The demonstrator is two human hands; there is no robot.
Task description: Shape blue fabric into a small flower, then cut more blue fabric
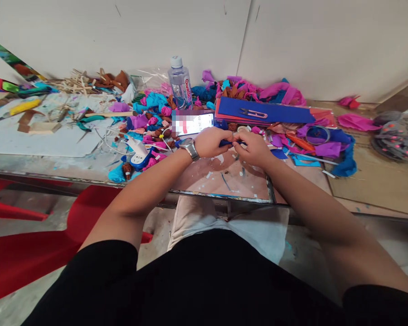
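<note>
My left hand (212, 141), with a metal watch (191, 148) on its wrist, and my right hand (253, 147) meet over the table's near middle. Both are closed on a small dark blue piece of crepe paper (228, 143) stretched between them. Just behind them lies a phone (192, 123) with a lit screen. Around the hands are several small rolled paper buds in pink, purple, blue and brown (148, 123). A stack of flat blue and red paper sheets (263, 111) lies behind my right hand, with small snips (253, 112) resting on it.
A clear water bottle (180, 87) stands at the back. A white power strip (139, 155) lies left of my left wrist. Tape roll (317, 134) and crumpled paper scraps (326, 147) fill the right. Wooden sticks (73, 82) lie back left. Red plastic chair (23, 253) beside my left knee.
</note>
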